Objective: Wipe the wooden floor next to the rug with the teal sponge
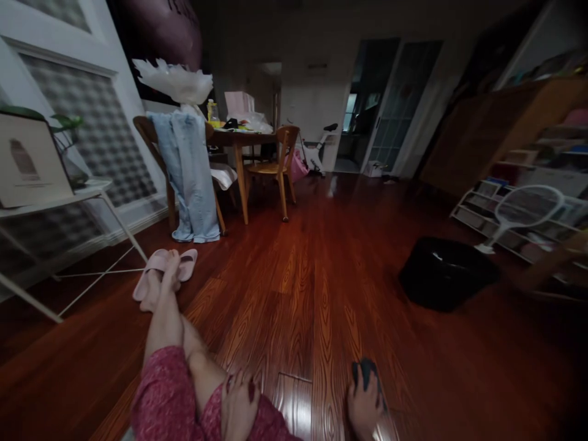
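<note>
My left hand (239,407) lies flat on my thigh, over the dark pink patterned shorts (165,392), its fingers slightly apart and nothing in it. At the lower right, my right hand (362,409) is closed over a dark computer mouse (366,369), fingers along its top. The mouse shows against the wooden floor; what supports it from below is hidden. My legs stretch forward to the left, crossed near the ankles, beside pink slippers (187,263).
A black bin (443,272) stands at right, near a white racket (528,207) and shelves. At left are a white side table (105,184) and a chair with jeans (188,171) over it. A wooden dining table (239,139) stands beyond.
</note>
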The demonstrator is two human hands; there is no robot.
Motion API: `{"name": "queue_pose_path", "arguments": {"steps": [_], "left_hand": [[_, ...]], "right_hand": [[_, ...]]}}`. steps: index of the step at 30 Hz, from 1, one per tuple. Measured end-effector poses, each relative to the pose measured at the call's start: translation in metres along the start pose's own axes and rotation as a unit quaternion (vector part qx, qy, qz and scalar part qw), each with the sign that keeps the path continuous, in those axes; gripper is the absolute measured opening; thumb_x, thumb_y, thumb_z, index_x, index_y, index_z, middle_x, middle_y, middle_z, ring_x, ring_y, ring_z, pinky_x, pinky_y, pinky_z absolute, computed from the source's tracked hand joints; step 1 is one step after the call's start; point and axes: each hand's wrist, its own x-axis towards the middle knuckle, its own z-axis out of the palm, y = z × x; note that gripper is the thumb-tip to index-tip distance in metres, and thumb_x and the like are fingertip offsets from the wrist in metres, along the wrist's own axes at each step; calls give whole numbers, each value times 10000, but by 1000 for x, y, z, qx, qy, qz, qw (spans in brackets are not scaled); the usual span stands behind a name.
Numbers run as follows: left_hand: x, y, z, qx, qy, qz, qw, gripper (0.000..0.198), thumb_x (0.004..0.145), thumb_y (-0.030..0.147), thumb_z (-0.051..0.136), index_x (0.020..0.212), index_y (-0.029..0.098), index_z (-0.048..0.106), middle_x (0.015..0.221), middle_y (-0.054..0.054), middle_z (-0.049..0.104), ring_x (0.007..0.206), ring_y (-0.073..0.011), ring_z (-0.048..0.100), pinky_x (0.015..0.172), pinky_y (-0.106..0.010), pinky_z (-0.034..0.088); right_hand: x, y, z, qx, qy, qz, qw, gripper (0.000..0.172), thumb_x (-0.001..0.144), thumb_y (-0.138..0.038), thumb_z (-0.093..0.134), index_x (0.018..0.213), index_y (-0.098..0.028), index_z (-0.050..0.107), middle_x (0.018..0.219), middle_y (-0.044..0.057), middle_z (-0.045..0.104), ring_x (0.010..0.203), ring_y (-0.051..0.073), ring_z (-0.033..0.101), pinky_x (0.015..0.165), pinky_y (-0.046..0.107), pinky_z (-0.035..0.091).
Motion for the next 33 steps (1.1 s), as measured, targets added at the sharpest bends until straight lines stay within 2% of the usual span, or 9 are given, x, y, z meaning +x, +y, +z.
{"name": "queue_pose_path", "arguments": {"steps": [6,9,12,14,17,20,22,27,33], "left_hand": [[-1,1,-11,32,-9,-1,999,415,929,263,403,1215,231,703,1335,-71,670,1277,-226,563,1142,-432,329],[-2,2,-13,45,-3,1,999,409,919,247,420,1210,219,706,1360,-75,655,1293,-226,556,1159,-434,318],[-3,2,-15,43,1,1,999,404,912,228,425,1197,208,711,1360,-79,655,1297,-221,553,1166,-429,312],[-4,2,-17,41,5,-1,999,401,911,226,427,1191,207,713,1358,-79,656,1304,-219,546,1152,-422,328],[-4,2,-17,49,11,4,999,397,907,222,431,1181,206,718,1350,-87,661,1296,-223,550,1145,-426,332],[-2,8,-14,63,2,2,998,403,914,235,425,1192,201,713,1332,-100,671,1270,-239,570,1154,-447,310],[-2,17,-12,65,-15,-1,998,414,924,255,416,1222,198,697,1352,-104,657,1281,-251,560,1141,-451,319],[-7,56,-5,46,-83,54,994,480,933,220,379,1357,150,596,1509,-134,511,1390,-252,465,1132,-421,349],[-15,87,4,1,-122,195,973,577,859,136,430,1428,162,521,1588,-125,400,1470,-239,362,1165,-408,348]], "right_hand": [[-19,-54,3,12,-177,-187,966,565,942,-329,314,1474,-297,501,1566,101,436,1461,297,372,1144,569,343],[8,-47,-2,28,-238,-279,930,534,967,-326,310,1467,-352,498,1575,46,436,1468,241,364,1162,514,346],[52,-12,-10,29,-243,-309,919,514,967,-339,313,1421,-363,553,1547,35,474,1429,219,423,1148,469,376],[80,24,-16,3,-211,-257,943,517,953,-338,311,1381,-325,600,1511,63,510,1386,237,475,1120,472,406],[103,84,-27,-56,-139,-95,984,563,935,-363,277,1373,-251,613,1467,124,529,1366,277,491,1091,489,423],[95,125,-40,-90,-86,35,992,631,925,-396,230,1423,-200,564,1478,175,494,1396,315,452,1079,528,409],[77,130,-46,-95,-72,66,991,656,924,-400,211,1446,-171,534,1499,206,463,1425,336,406,1083,564,381],[24,77,-49,-93,-108,69,987,641,924,-359,252,1504,-179,457,1570,190,390,1472,333,322,1123,589,304],[-21,-4,-40,-53,-210,-118,969,568,962,-338,309,1507,-264,451,1601,113,384,1490,263,310,1180,526,256]]}}
